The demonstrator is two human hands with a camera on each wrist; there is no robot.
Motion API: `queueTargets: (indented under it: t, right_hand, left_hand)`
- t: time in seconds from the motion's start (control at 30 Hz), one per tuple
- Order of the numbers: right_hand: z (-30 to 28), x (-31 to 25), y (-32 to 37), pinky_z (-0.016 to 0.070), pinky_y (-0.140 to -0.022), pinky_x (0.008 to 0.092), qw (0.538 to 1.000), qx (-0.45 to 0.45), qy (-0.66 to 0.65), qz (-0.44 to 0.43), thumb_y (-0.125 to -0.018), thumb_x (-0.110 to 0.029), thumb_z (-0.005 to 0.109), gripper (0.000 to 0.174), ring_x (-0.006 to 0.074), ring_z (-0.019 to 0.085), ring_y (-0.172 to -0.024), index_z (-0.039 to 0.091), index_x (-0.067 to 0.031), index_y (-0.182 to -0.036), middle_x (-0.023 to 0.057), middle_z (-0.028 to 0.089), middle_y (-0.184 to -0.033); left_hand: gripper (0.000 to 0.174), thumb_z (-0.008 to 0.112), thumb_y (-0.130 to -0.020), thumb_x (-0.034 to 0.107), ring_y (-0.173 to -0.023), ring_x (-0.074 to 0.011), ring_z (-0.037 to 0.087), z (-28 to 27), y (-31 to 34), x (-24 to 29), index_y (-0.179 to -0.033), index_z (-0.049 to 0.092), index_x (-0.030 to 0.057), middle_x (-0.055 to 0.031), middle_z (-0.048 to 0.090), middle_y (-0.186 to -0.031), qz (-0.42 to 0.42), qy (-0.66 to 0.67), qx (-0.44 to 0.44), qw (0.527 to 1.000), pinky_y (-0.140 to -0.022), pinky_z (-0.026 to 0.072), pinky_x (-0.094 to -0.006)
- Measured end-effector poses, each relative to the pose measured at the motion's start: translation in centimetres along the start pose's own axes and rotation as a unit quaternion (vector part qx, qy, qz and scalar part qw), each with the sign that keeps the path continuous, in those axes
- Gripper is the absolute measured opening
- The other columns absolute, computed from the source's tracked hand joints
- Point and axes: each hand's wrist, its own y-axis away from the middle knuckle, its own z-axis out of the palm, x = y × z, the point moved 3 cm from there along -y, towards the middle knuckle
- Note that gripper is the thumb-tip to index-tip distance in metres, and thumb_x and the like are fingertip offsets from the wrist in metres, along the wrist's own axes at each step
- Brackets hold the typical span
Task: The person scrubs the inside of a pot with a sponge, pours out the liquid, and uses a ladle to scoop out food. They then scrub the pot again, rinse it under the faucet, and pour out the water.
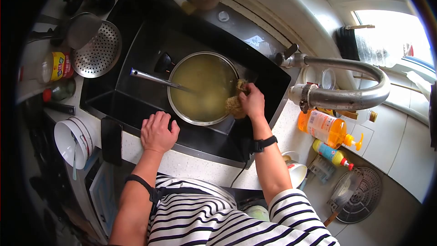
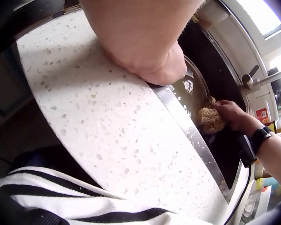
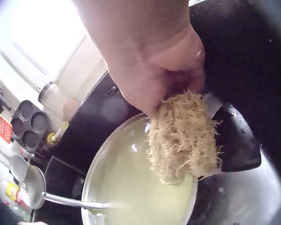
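My right hand [image 1: 252, 102] grips a shaggy, tan loofah scrubber [image 3: 185, 138] at the right rim of a round metal pot [image 1: 169, 92]. Cloudy yellowish water [image 1: 200, 82] fills the pot, which stands in the dark sink [image 1: 145, 54]. A long metal handle [image 1: 152, 79] slants out of the water to the left; its sunken end is hidden. At the front edge of the sink rests my left hand [image 1: 158, 132], fingers relaxed and holding nothing. In the left wrist view its fingers are hidden behind the wrist.
A curved metal faucet [image 1: 346, 102] juts in from the right. A perforated skimmer [image 1: 98, 50] lies at the left rim, near stacked bowls [image 1: 70, 141] and a phone [image 1: 111, 141]. Orange pump soap [image 1: 325, 127] and a yellow bottle [image 1: 332, 153] lie right. A black spatula-like blade [image 3: 239, 140] sits beside the pot.
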Motion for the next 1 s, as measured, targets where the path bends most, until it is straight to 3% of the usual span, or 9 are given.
queueTargets:
  t: [0.13,0.23,0.33,0.57,0.77,1.0]
  right_hand:
    - [-0.3,-0.1,0.0,0.049,-0.083,0.0466,0.998,0.024,0.015,0.064,-0.077,-0.021,0.067,0.031,0.0391,0.062,-0.096,0.061,-0.0097,-0.104,0.0191,0.067,-0.096]
    - [-0.7,-0.8,0.7,0.0501,-0.082,0.0465,0.999,0.015,0.02,0.031,-0.075,-0.021,0.068,0.03,0.0395,0.064,-0.093,0.061,-0.0087,-0.102,0.0193,0.068,-0.093]
    - [-0.2,-0.6,0.0,0.051,-0.081,0.0456,0.998,-0.011,0.035,0.055,-0.073,-0.022,0.069,0.031,0.0398,0.064,-0.093,0.062,-0.0079,-0.1,0.0202,0.068,-0.094]
    - [0.2,-3.9,-2.3,0.0503,-0.073,0.0534,0.988,0.038,0.138,-0.064,-0.077,-0.019,0.061,0.025,0.0427,0.064,-0.085,0.051,-0.0076,-0.097,0.0189,0.066,-0.086]
    - [1.5,-4.5,-4.4,0.0503,-0.074,0.0544,0.987,0.059,0.123,-0.088,-0.079,-0.019,0.055,0.025,0.0444,0.064,-0.086,0.048,-0.0076,-0.1,0.0207,0.065,-0.091]
    - [0.8,-2.9,-0.7,0.0499,-0.078,0.0529,0.994,0.033,0.098,0.029,-0.075,-0.017,0.06,0.031,0.0441,0.063,-0.091,0.048,-0.0073,-0.102,0.0216,0.065,-0.098]
  left_hand:
    - [0.015,0.063,-0.076,0.021,-0.085,-0.0256,0.06,-0.2,-0.1,0.0,-0.085,0.062,0.0085,-0.0047,0.061,-0.091,0.0,0.005,-0.001,1.0,-0.074,0.0446,-0.0396]
    - [0.016,0.063,-0.076,0.021,-0.086,-0.0258,0.06,-0.1,-0.2,-0.1,-0.085,0.063,0.0084,-0.0049,0.061,-0.091,-0.005,0.005,-0.009,1.0,-0.074,0.0446,-0.0398]
    - [0.016,0.063,-0.076,0.021,-0.086,-0.0258,0.06,-0.3,-0.1,-0.1,-0.085,0.063,0.0084,-0.0051,0.061,-0.091,-0.006,0.009,-0.011,1.0,-0.074,0.0448,-0.0398]
    - [0.017,0.063,-0.076,0.023,-0.086,-0.0257,0.06,0.2,0.1,-0.4,-0.086,0.063,0.0083,-0.0049,0.062,-0.091,-0.006,0.009,-0.003,1.0,-0.074,0.0449,-0.0397]
    - [0.018,0.063,-0.076,0.023,-0.086,-0.0259,0.06,0.1,0.1,-0.4,-0.085,0.063,0.0082,-0.0051,0.062,-0.091,-0.004,0.006,-0.003,1.0,-0.074,0.0449,-0.0398]
    - [0.017,0.064,-0.076,0.023,-0.086,-0.0264,0.06,0.2,0.0,-0.4,-0.085,0.063,0.0085,-0.0056,0.061,-0.091,-0.005,0.011,-0.005,1.0,-0.073,0.0449,-0.0399]
